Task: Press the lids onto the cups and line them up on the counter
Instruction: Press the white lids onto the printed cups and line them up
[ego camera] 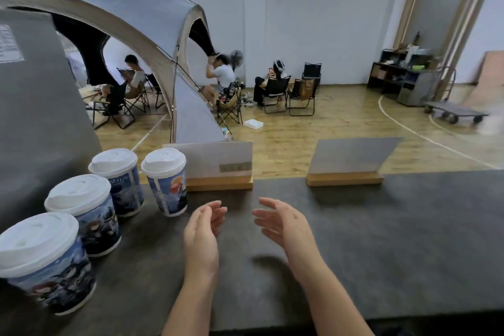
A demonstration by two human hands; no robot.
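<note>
1. Four printed paper cups stand on the dark counter (381, 226), each with a white lid on top: the nearest cup (51, 267) at 8 o'clock, the second cup (87, 215) just past it, the third cup (120, 180) at 10 o'clock, and the fourth cup (166, 180) just right of the third.
2. Hard to make out: the nearest cup's lower left side is hidden by a dark shape at the frame's corner, and the print on every cup is too blurred to read. The second cup covers part of the third's lower wall.
3. All four cups stand upright, long axis vertical, lids up; the wide lens makes them seem to lean outward. Three of them run in a line from 8 o'clock toward 10 o'clock, and the fourth sits off that line to the right.
4. The left hand (203, 229) and right hand (283, 221) hover over the counter around 6 o'clock, palms facing each other, fingers loosely spread, holding nothing and apart from every cup.
5. At 12 o'clock a white sign in a wooden base (218, 172) stands at the counter's far edge, just beside the fourth cup; a dark sign in a wooden base (346, 166) stands at 1 o'clock.
6. A grey panel (35, 117) rises at 9 o'clock behind the cups, cut off by the frame.
</note>
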